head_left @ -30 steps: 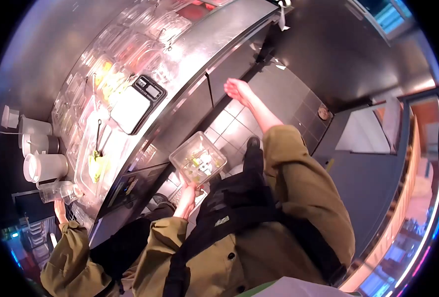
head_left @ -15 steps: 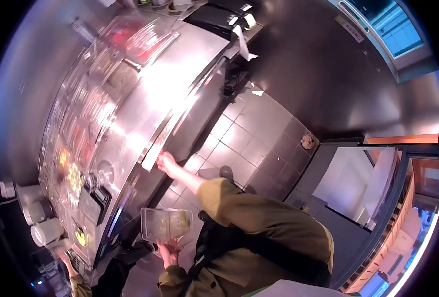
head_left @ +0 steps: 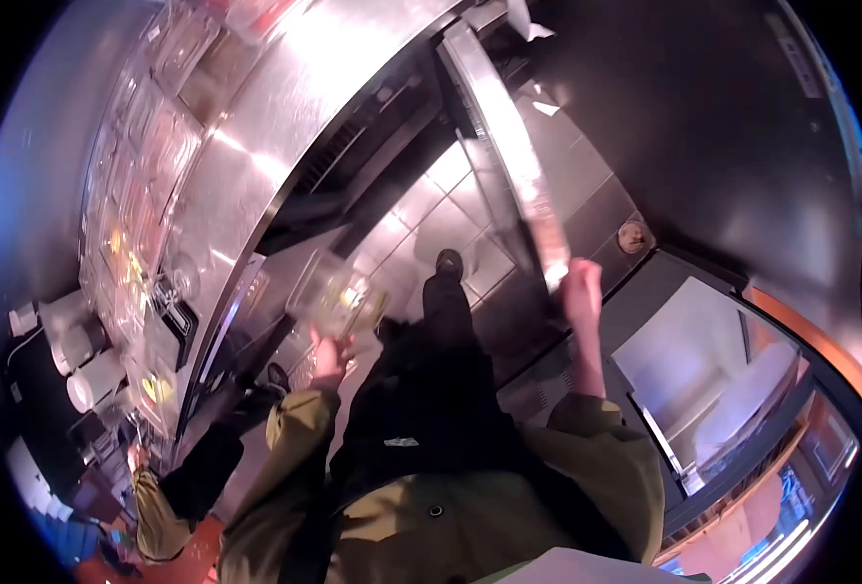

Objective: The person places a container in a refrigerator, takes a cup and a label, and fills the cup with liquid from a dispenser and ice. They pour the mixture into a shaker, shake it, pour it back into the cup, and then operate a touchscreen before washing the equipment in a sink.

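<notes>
Swinging open now, fridge door [head_left: 509, 146] in right hand [head_left: 581, 282], left hand [head_left: 329, 355] still holding clear container [head_left: 339, 297]

Counter [head_left: 285, 127] runs along the left, from upper right down to lower left. Tubs [head_left: 125, 243] sit in a row on it, far side. Cups [head_left: 86, 365] stand at its lower-left end. Tiled floor [head_left: 431, 219] lies right of the counter, below its edge. Open door [head_left: 509, 156] swings out over the floor; right hand [head_left: 579, 282] at its lower end. Left hand [head_left: 329, 355] holds a container [head_left: 339, 292] between counter front and door. Another person's sleeve [head_left: 159, 501] lower left, beside the counter.
</notes>
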A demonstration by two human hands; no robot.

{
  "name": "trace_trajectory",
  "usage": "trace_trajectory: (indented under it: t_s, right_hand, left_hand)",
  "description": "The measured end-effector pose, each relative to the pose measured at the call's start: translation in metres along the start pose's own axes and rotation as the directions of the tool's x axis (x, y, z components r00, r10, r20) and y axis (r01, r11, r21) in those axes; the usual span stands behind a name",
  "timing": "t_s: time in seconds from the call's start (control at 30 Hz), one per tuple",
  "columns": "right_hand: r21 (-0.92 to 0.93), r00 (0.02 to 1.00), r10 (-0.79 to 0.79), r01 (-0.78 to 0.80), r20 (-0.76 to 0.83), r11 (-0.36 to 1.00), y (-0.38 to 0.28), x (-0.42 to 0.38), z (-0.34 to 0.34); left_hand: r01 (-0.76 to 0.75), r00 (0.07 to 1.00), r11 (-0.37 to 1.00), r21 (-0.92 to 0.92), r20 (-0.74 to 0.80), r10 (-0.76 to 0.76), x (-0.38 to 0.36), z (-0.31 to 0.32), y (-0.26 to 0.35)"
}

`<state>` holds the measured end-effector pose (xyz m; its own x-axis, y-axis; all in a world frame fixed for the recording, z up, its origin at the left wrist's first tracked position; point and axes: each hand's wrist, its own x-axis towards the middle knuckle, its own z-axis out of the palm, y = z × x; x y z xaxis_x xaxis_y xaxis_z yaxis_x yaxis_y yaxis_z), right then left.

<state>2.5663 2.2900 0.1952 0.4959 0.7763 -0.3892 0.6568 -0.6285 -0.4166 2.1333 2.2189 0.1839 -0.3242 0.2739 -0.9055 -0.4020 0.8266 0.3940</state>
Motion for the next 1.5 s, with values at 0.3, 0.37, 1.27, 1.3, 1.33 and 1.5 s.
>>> trace_trajectory:
  t_s: [0.3,0.37,1.27,1.3,1.33,1.5]
  right_hand:
    - [-0.030,0.949,-0.033,0.025,-0.315,0.999,0.049,0.127,-0.080]
    - [-0.014,0.944,-0.058,0.056,-0.324,0.998,0.051,0.138,-0.086]
    - [-0.131,0.908,-0.215,0.179,-0.359,0.975,0.118,0.186,-0.103]
    - [-0.093,0.915,-0.186,0.163,-0.358,0.982,0.117,0.185,-0.101]
    - [-0.055,0.922,-0.156,0.146,-0.354,0.988,0.116,0.184,-0.099]
    - [-0.088,0.918,-0.141,0.117,-0.371,0.989,0.095,0.161,-0.090]
  left_hand:
    - [-0.244,0.941,0.968,0.063,0.255,0.221,0.113,0.104,0.009]
    - [-0.291,0.915,0.954,0.079,0.315,0.253,0.140,0.128,0.015]
    - [-0.196,0.886,0.823,-0.534,0.263,0.382,0.187,0.132,0.113]
    - [-0.271,0.879,0.822,-0.500,0.219,0.423,0.193,0.132,0.120]
    - [-0.344,0.868,0.817,-0.462,0.175,0.464,0.200,0.131,0.129]
    - [-0.369,0.863,0.733,-0.572,0.083,0.499,0.253,0.135,0.185]
